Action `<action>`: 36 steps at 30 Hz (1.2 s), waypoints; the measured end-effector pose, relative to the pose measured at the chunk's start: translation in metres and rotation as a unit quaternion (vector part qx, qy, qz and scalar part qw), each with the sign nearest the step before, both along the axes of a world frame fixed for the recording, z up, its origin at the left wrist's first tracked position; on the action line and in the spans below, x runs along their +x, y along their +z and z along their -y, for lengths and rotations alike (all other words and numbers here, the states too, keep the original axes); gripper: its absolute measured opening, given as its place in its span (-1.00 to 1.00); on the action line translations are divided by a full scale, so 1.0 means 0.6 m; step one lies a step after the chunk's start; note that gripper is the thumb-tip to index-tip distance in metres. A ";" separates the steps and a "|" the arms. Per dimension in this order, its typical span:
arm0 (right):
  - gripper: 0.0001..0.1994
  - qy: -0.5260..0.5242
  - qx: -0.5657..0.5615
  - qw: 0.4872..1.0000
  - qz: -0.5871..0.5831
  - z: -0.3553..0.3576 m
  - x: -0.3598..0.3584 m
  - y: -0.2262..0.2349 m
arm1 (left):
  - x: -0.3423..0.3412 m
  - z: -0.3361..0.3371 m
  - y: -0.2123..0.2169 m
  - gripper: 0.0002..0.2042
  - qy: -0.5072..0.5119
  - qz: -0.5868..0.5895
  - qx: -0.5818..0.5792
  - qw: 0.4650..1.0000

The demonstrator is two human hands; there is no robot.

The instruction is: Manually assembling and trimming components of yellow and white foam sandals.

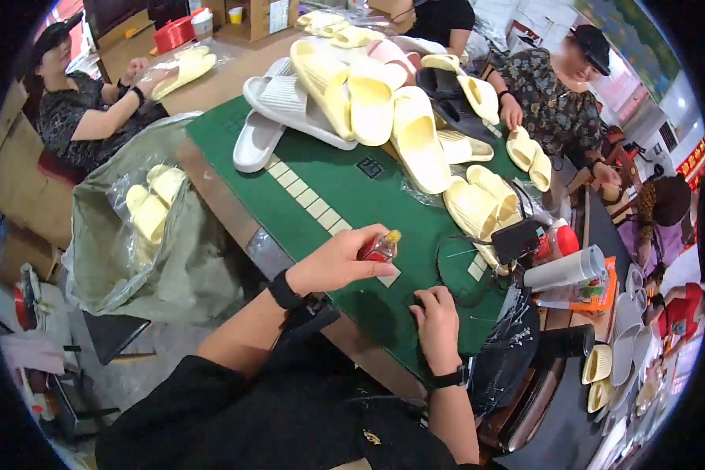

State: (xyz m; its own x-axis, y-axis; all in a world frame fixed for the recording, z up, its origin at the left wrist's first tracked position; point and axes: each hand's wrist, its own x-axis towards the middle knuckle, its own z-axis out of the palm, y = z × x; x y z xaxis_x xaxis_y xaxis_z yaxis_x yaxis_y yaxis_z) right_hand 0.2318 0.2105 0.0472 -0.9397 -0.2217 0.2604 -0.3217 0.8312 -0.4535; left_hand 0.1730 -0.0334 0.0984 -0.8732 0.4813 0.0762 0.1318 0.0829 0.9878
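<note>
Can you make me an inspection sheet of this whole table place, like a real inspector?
Surface: green table top, with a row of pale tiles.
Job's things: small red bottle with yellowish top; heaped yellow, grey, black slippers.
Clutter: black box, pale cylinder at right.
Hands: left hand holds the bottle; right hand is at the table top, fingers curled.
Cables: thin dark cable looping near the box.
Surroundings: sack holding yellow slippers; other people nearby.

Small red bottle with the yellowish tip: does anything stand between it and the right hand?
No obstacle shows between them: the left hand holds the small red bottle above the green tabletop; the right hand is apart from it, lower right in view.
</note>
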 end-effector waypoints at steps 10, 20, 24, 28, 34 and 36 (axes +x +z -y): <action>-0.54 0.006 -0.417 0.908 0.032 0.021 -0.031 0.142 | 0.000 -0.027 -0.030 -0.67 -0.046 -0.055 -0.063 0.995; -0.44 0.180 -0.132 0.972 -0.071 0.019 -0.019 0.170 | 0.018 -0.057 -0.037 -0.60 -0.128 -0.136 -0.065 0.980; -0.49 0.246 -0.015 0.966 -0.075 0.015 -0.005 0.173 | 0.026 -0.058 -0.058 -0.58 -0.162 -0.150 -0.083 0.972; -0.50 0.221 0.053 0.968 -0.107 0.017 0.015 0.154 | 0.044 -0.061 -0.047 -0.64 -0.153 -0.151 -0.091 0.972; -0.56 0.129 0.085 0.976 -0.157 0.032 0.031 0.118 | 0.053 -0.061 -0.049 -0.70 -0.156 -0.173 -0.087 0.968; -0.55 0.075 0.089 0.989 -0.094 0.038 0.037 0.107 | 0.055 -0.061 -0.043 -0.69 -0.178 -0.160 -0.106 0.965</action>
